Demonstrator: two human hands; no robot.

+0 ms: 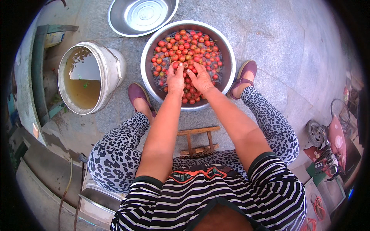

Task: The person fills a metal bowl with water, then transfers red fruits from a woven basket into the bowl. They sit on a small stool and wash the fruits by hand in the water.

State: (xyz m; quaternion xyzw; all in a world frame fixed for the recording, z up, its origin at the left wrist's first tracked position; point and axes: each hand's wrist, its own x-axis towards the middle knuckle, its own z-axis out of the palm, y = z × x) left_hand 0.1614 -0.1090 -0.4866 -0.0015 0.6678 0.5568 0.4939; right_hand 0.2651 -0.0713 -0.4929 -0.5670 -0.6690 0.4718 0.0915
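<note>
Between my feet stands a round metal basin [228, 66] holding many small round red fruits [179, 49], with water showing among them. My left hand [175, 79] is over the middle of the basin, its thumb and fingers closed around a few of the fruits. Close beside it on the right, my right hand [201, 78] has its fingers curled around fruits too, its thumb pointing towards the left hand. More fruits lie heaped below and between the two hands. The fingertips are partly hidden among the fruits.
A second metal basin [115, 20] touches or nearly touches the first at the top. On the left stands a white bucket [115, 62] of murky water. A low wooden stool [199, 131] is beneath me. An electric scooter or motorbike [328, 161] stands far right.
</note>
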